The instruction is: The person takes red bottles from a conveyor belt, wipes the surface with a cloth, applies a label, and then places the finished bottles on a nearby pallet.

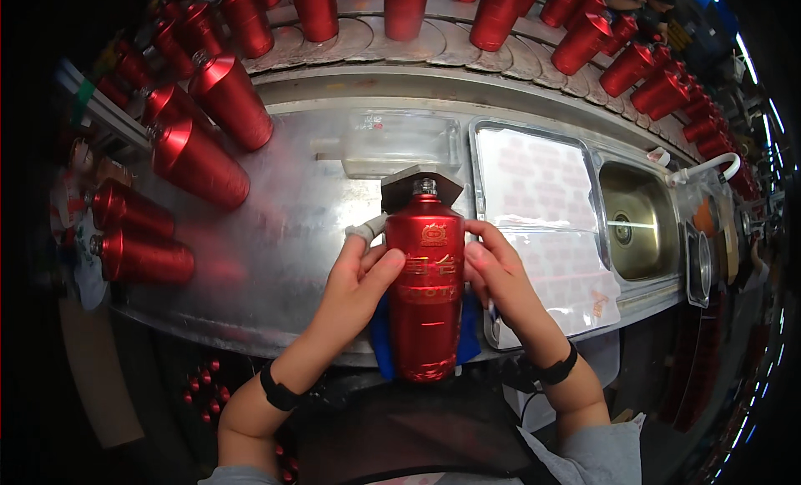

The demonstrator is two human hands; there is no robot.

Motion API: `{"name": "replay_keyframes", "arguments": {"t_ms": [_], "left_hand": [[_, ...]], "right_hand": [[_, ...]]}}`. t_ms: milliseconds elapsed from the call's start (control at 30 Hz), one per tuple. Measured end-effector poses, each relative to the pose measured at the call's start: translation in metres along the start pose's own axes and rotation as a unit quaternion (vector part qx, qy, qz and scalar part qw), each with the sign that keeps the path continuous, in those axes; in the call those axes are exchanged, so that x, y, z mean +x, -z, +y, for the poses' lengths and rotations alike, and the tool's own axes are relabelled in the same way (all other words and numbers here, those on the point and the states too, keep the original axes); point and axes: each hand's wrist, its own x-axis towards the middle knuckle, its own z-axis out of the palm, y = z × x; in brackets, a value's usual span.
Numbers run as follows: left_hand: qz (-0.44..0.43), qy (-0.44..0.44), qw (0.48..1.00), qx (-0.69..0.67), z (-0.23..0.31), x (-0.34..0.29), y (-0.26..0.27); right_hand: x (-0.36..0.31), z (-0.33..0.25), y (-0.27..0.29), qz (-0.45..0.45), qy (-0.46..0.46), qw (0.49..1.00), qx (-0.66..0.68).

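Note:
A glossy red bottle point(426, 318) with gold lettering and a bare threaded glass neck lies in front of me, its neck pointing away. My left hand point(365, 272) holds it from the left, thumb on its shoulder and wrapped fingertips behind. On the right side, my right hand point(494, 264) grips it between thumb and fingers. The bottle's top end rests near a dark metal angled stand point(450, 191). Beneath its base lies a blue cloth point(469, 335), partly hidden by the bottle.
Right of the bottle, a metal tray point(477, 164) holds printed label sheets point(534, 184). Beyond it is a steel sink point(638, 243) with a white faucet point(709, 166). A clear rectangular container point(400, 143) stands behind. Several red bottles point(200, 164) stand at left; more line the curved conveyor point(367, 41).

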Motion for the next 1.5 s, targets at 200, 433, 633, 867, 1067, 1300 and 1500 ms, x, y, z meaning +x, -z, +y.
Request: {"name": "replay_keyframes", "arguments": {"t_ms": [200, 433, 633, 867, 1067, 1300, 1500], "left_hand": [[-0.049, -0.005, 0.992, 0.119, -0.016, -0.037, 0.017], [-0.017, -0.024, 0.991, 0.130, -0.014, -0.030, -0.007], [-0.030, -0.023, 0.990, 0.134, -0.014, -0.029, -0.004], [-0.015, -0.065, 0.988, 0.140, -0.015, -0.030, -0.003], [-0.024, -0.051, 0.987, 0.153, -0.021, -0.026, 0.003], [-0.018, -0.046, 0.989, 0.137, -0.016, -0.028, 0.009], [-0.054, -0.013, 0.998, 0.020, -0.007, -0.016, 0.013]], "right_hand": [[-0.022, 0.008, 0.050, 0.039, -0.188, 0.905, 0.381], [-0.040, -0.023, 0.012, 0.061, -0.054, 0.972, 0.220], [-0.045, -0.052, -0.012, 0.006, 0.145, 0.971, -0.193], [0.038, -0.076, -0.016, 0.041, 0.357, 0.861, -0.361], [0.013, -0.071, -0.009, 0.009, 0.356, 0.872, -0.335], [0.012, -0.078, -0.021, 0.014, 0.425, 0.823, -0.378], [-0.055, -0.049, -0.020, -0.118, 0.407, 0.834, -0.353]]}}
